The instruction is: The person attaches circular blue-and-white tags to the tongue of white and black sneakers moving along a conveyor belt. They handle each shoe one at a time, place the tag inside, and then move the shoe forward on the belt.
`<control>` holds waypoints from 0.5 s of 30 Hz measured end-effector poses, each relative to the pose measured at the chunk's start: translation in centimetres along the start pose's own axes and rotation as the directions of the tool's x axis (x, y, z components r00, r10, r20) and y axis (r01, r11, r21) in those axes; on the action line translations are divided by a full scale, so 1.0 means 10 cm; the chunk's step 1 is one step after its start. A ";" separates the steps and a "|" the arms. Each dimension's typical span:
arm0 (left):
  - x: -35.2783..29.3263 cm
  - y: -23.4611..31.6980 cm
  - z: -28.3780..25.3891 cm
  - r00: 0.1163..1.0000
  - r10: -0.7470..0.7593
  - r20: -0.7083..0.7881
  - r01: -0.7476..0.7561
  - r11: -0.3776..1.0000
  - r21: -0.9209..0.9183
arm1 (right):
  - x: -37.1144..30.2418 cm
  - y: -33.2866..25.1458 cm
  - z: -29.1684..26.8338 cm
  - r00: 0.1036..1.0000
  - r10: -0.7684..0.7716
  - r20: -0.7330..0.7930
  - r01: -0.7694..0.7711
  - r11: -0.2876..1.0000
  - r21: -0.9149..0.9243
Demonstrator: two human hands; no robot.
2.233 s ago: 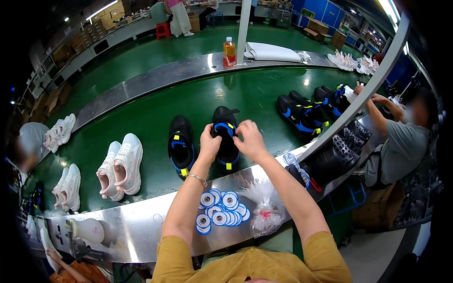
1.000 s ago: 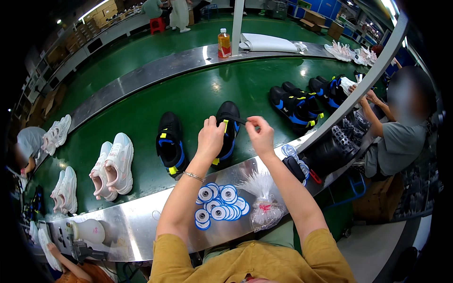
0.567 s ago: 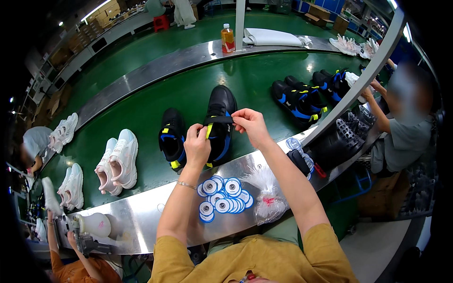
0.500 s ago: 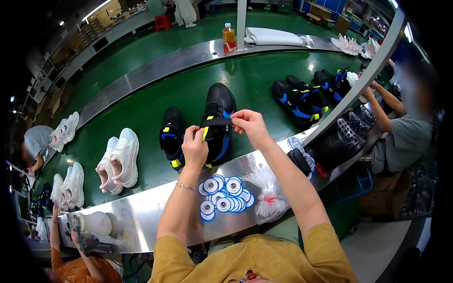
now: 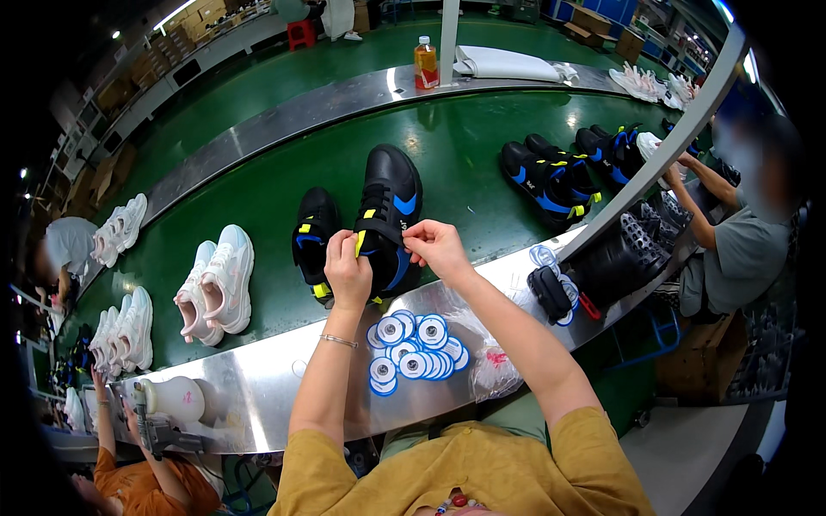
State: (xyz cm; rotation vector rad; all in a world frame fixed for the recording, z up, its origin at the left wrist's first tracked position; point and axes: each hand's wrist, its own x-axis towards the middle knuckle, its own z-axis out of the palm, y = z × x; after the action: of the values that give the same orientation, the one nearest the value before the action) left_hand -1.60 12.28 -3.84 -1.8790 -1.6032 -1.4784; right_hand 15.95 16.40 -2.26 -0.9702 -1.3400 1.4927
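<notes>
A strip light [image 5: 176, 15] glows — green floor [image 5: 379, 58], red stool [image 5: 301, 35].

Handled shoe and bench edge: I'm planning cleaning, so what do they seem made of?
Handled shoe: probably smooth leather or synthetic, with a soft sheen on its black toe. Bench edge: likely bare steel or aluminium, shiny, judging by silvery, streaked reflections.

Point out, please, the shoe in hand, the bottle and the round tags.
Shoe in hand [image 5: 383, 228]: head view, on its black strap.
Bottle [image 5: 426, 64]: head view, on its side, about mid-height.
Round tags [image 5: 413, 365]: head view, on one tag mid-pile.
</notes>
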 end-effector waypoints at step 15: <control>-0.02 0.04 -0.16 0.990 -0.136 0.031 0.137 0.991 -0.012 | -0.17 0.06 0.27 0.997 0.054 -0.053 -0.060 0.991 -0.117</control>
State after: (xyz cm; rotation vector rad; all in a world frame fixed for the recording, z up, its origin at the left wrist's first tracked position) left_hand -2.04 10.89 -3.14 -1.8403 -1.7719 -1.5250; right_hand 13.82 13.90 -2.58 -1.1217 -1.3881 1.4352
